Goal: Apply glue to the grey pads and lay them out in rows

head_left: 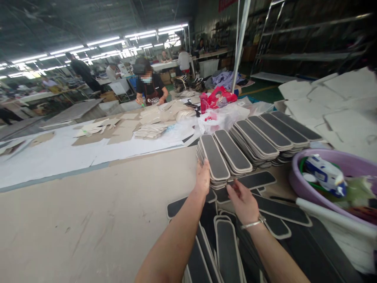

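Observation:
Several stacks of long dark panels with pale rounded borders stand in a row across the table. My left hand (203, 177) rests against the left side of the nearest stack (215, 158), its fingers partly hidden. At that stack's lower right corner is my right hand (243, 199), fingers bent and thumb near the fingertips; whether anything is between them is too small to tell. A second stack (233, 151) lies just to the right. Loose panels (226, 247) of the same kind are spread below and between my forearms.
A purple basin (294, 177) holding packets stands at the right, beside a white roll (332, 214). Beige pieces (150, 131) and red and clear plastic bags (218, 98) lie beyond. A masked person (151, 88) works across the table (88, 220).

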The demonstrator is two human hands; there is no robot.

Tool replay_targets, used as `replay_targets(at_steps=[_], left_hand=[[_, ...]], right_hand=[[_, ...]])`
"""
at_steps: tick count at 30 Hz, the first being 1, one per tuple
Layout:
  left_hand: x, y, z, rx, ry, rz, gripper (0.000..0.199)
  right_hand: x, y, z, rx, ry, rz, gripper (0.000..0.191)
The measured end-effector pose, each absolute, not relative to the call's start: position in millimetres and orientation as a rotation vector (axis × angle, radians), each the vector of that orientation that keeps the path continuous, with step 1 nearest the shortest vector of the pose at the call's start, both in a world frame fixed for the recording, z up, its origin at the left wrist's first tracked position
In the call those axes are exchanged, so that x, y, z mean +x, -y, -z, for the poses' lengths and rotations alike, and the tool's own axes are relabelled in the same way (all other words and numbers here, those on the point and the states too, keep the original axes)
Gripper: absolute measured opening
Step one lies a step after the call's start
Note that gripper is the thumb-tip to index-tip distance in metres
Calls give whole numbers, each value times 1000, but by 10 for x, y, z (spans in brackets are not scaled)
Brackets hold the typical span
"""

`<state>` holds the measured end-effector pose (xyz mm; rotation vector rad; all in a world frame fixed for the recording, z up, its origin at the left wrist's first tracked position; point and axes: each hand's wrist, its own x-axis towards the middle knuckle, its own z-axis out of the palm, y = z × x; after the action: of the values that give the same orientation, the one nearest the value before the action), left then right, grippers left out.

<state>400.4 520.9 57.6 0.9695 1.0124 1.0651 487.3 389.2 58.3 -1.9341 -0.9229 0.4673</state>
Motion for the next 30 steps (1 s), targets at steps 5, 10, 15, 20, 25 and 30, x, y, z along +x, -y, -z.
replay_targets(at_steps=[5, 10, 15, 20, 25, 30], left_hand=[[3083, -4713, -457, 1157, -1340, -1122, 56], [1816, -3563, -106, 1518, -1748, -840, 42], [1248, -2596, -30, 1747, -1837, -336, 53], [1329, -2439, -96, 1763, -1847, -230, 51], [1423, -2514, -142, 1547, -1811, -168, 40], [1448, -2485, -181, 1455, -1863, -195, 17]], right_hand=[[4846, -3027, -247, -1941, 1120, -525, 56], [4716, -2097, 104, -2068, 1452, -507, 59], [4457, -1786, 46, -2366, 1686, -308, 77], [4132, -1924, -117, -2587, 1774, -346, 66], [3948, -1981, -181, -2612, 1707, -427, 69], [3979, -2056, -175, -2622, 1589, -483, 73]])
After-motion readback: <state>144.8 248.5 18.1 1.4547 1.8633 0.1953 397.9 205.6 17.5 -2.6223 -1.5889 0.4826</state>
